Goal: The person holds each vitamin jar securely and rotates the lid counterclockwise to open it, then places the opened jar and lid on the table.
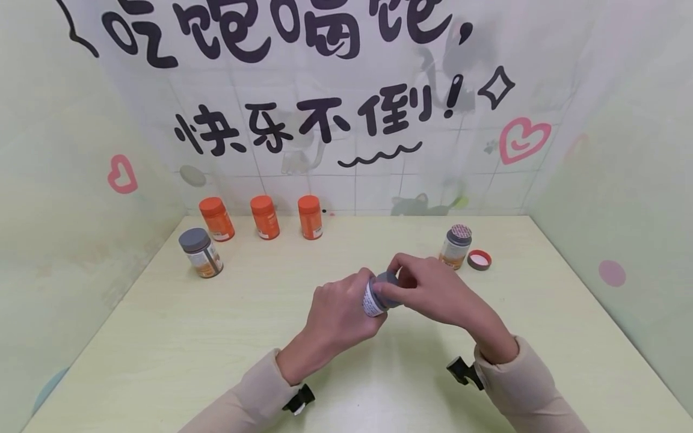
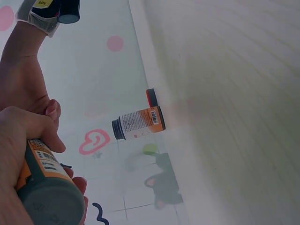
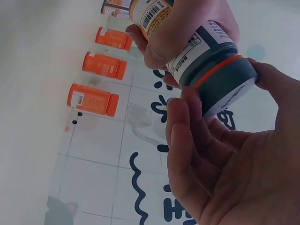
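My left hand (image 1: pixel 341 310) grips a grey bottle (image 1: pixel 371 302) with a white and orange label, holding it tilted above the middle of the table. Its grey base (image 2: pixel 51 201) faces the left wrist camera. The fingers and thumb of my right hand (image 1: pixel 441 291) pinch the grey cap (image 3: pixel 230 86) at the bottle's mouth. An orange ring shows along the cap's lower edge. Behind my right hand stands a similar bottle (image 1: pixel 453 249) with its cap off and a patterned seal over its mouth. Beside it a red-rimmed grey cap (image 1: pixel 479 260) lies with its white inside upward.
Three orange bottles, a left one (image 1: pixel 218 220), a middle one (image 1: pixel 265 218) and a right one (image 1: pixel 310 218), stand along the back wall. In front of the left one stands a grey-capped bottle (image 1: pixel 201 252). Printed sheets wall in the pale table (image 1: pixel 216 343) at the back and sides.
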Motion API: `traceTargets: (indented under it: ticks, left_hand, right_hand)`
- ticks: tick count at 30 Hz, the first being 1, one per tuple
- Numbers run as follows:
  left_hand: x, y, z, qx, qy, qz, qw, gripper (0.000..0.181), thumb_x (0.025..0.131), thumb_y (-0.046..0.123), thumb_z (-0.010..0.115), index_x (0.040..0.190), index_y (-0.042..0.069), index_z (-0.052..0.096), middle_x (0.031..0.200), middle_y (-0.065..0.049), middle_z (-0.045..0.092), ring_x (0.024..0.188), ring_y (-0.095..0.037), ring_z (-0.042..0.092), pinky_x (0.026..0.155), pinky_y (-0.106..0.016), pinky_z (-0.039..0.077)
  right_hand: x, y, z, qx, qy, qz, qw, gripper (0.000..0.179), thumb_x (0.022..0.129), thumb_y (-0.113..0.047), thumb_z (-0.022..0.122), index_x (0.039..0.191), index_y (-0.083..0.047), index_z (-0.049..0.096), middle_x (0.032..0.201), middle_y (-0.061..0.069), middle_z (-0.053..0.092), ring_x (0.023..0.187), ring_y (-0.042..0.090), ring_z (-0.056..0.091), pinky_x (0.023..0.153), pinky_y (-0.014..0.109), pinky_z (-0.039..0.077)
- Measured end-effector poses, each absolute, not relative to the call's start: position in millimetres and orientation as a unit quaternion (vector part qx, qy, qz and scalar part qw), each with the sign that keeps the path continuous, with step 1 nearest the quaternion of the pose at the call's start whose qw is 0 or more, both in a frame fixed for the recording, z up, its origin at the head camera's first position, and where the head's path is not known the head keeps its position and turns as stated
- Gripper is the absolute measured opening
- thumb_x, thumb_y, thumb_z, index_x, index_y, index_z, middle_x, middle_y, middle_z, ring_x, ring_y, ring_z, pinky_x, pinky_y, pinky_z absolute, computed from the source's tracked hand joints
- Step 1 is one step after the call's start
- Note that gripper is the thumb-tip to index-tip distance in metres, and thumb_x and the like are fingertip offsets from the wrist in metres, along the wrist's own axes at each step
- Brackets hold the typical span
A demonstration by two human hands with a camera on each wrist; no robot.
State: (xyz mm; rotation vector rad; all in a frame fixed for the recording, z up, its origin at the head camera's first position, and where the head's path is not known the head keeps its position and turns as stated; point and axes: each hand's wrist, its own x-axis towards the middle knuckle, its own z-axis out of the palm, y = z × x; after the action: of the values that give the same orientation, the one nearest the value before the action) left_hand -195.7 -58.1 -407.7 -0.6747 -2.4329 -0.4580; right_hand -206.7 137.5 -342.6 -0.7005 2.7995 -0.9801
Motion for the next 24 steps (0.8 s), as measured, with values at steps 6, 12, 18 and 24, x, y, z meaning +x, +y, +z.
traceTargets:
  ticks: [6, 12, 18, 24]
  left_hand:
    - [-196.2, -59.0, -406.6, -0.250, -0.910, -0.175, 0.282, 0.037, 0.071, 0.033, 0.079, 0.095, 0.013, 0.058, 0.067, 0.007, 0.061, 0.047, -0.003, 0.047, 0.044, -0.015, 0.037]
    - [-197.8, -59.3, -406.8, -0.247, -0.909, -0.178, 0.284, 0.040, 0.072, 0.036, 0.080, 0.097, 0.013, 0.059, 0.070, 0.006, 0.063, 0.049, -0.005, 0.051, 0.046, -0.017, 0.042]
    - [-197.7, -59.2, -407.2, -0.248, -0.910, -0.178, 0.281, 0.040, 0.071, 0.036, 0.080, 0.097, 0.013, 0.059, 0.069, 0.006, 0.063, 0.048, -0.005, 0.050, 0.046, -0.017, 0.041]
    - [-197.2, -58.2, -407.8, -0.250, -0.908, -0.173, 0.288, 0.037, 0.071, 0.033, 0.079, 0.095, 0.014, 0.058, 0.068, 0.007, 0.062, 0.047, -0.004, 0.048, 0.044, -0.017, 0.038]
  right_hand:
    - [-206.9, 142.8, -339.4, -0.292, 0.895, -0.334, 0.046, 0.035, 0.085, -0.046, 0.074, 0.115, -0.034, 0.060, 0.089, -0.015, 0.067, 0.078, 0.007, 0.064, 0.063, 0.026, 0.054]
    - [-206.7, 146.1, -336.0, -0.332, 0.878, -0.343, 0.039, 0.050, 0.081, -0.027, 0.081, 0.126, -0.025, 0.059, 0.116, -0.013, 0.064, 0.091, 0.006, 0.065, 0.070, 0.025, 0.057]
    - [-206.5, 145.3, -336.2, -0.317, 0.880, -0.352, 0.041, 0.053, 0.083, -0.039, 0.080, 0.128, -0.027, 0.057, 0.117, -0.011, 0.065, 0.091, 0.007, 0.067, 0.071, 0.028, 0.057]
    - [-206.6, 140.5, -338.4, -0.239, 0.912, -0.331, 0.042, 0.036, 0.092, -0.060, 0.059, 0.112, -0.031, 0.061, 0.082, -0.012, 0.070, 0.070, 0.009, 0.066, 0.061, 0.030, 0.051]
